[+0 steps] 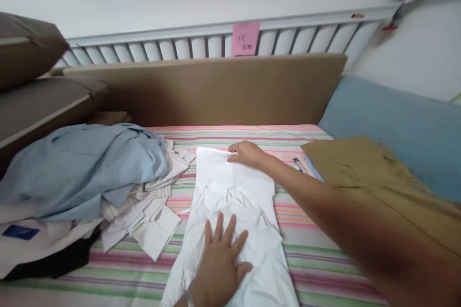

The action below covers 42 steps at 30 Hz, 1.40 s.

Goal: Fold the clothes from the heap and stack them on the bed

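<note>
A white garment [237, 240] with a wide, smooth band at its far end lies lengthwise on the striped bed sheet. Pressed flat on its gathered cloth, my left hand [221, 261] has its fingers spread and holds nothing. My right hand [248, 153] reaches across from the right and is closed in a pinch on the far edge of the band. Below my left wrist the near end of the garment runs out of view, so I cannot tell its exact kind.
To the left lie a blue shirt [104, 163], striped and pale clothes [158, 225], and stacked brown cushions [46, 100]. Khaki cloth [382, 182] lies on the right, near a blue panel [389, 110]. A brown board [216, 91] and white railing [288, 41] bearing a pink note [245, 38] stand behind.
</note>
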{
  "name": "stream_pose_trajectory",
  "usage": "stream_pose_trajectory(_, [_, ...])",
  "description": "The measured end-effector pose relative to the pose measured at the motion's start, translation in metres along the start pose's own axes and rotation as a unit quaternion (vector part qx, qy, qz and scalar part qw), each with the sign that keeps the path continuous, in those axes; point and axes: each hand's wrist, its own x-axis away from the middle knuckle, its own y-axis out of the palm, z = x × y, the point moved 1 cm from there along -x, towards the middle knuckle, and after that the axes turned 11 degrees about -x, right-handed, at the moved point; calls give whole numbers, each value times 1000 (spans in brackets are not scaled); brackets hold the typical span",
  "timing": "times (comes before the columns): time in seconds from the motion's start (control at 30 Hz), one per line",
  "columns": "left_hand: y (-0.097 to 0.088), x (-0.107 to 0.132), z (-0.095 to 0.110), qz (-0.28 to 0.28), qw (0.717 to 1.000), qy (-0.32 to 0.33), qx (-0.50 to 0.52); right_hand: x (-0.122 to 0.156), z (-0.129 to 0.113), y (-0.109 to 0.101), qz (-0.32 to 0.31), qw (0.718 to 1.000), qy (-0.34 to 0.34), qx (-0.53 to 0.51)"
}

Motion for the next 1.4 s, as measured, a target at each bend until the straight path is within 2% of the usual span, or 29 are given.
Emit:
stream_pose_trajectory(0.1, [-8, 7, 5, 7, 1000, -5, -1, 50, -43, -10, 40, 994, -81, 63])
stream_pose_trajectory(0.2, [-15, 34, 10, 19, 1000, 2, 6, 112, -87, 1, 36, 980, -135, 139])
stream_pose_trajectory(0.3, [-15, 86, 12, 60, 995, 2, 75, 177, -124, 40, 8, 971, -171, 166])
stream_pose_trajectory(0.37, [-8, 124, 9, 90, 976, -43, 193, 214, -140, 77, -8, 971, -185, 154])
stream_pose_trajectory(0.4, [-3, 141, 6, 101, 953, -84, 273, 229, -144, 96, -19, 971, -188, 147])
stream_pose_trajectory(0.43, [2, 155, 3, 113, 915, -135, 364, 241, -146, 114, -28, 972, -185, 144])
stream_pose_trajectory(0.47, [8, 166, -1, 127, 859, -190, 457, 250, -147, 130, -36, 973, -180, 141])
stream_pose_trajectory(0.53, [14, 177, -7, 158, 716, -279, 621, 258, -146, 148, -43, 976, -162, 140])
stream_pose_trajectory(0.57, [14, 177, -9, 174, 646, -306, 677, 260, -145, 151, -41, 977, -155, 140])
stream_pose_trajectory(0.6, [11, 175, -10, 191, 591, -323, 714, 259, -145, 149, -38, 978, -148, 141])
stream_pose_trajectory(0.63, [5, 171, -10, 204, 557, -331, 734, 259, -146, 143, -33, 979, -144, 143])
stream_pose_trajectory(0.67, [-2, 167, -9, 212, 542, -336, 740, 259, -148, 135, -30, 978, -145, 145])
stream_pose_trajectory(0.73, [-16, 158, -5, 226, 551, -349, 724, 260, -152, 119, -27, 977, -150, 152])
stream_pose_trajectory(0.83, [-26, 155, 0, 240, 608, -357, 668, 269, -156, 109, -25, 973, -163, 160])
stream_pose_trajectory(0.9, [-19, 160, 0, 241, 656, -348, 625, 279, -155, 119, -32, 974, -164, 154])
stream_pose_trajectory(0.97, [-5, 168, -4, 237, 695, -351, 581, 289, -151, 137, -44, 978, -150, 140])
stream_pose_trajectory(1.1, [26, 181, -14, 232, 721, -374, 536, 308, -146, 170, -54, 990, -95, 90])
stream_pose_trajectory(1.17, [32, 183, -18, 220, 738, -366, 522, 315, -143, 172, -57, 995, -64, 42])
stream_pose_trajectory(1.23, [31, 184, -22, 213, 767, -356, 490, 319, -136, 163, -50, 998, -24, -20])
stream_pose_trajectory(1.3, [23, 182, -29, 233, 788, -360, 441, 318, -121, 148, 5, 996, 38, -86])
stream_pose_trajectory(1.4, [3, 168, -44, 275, 783, -385, 404, 311, -86, 125, 171, 960, 135, -178])
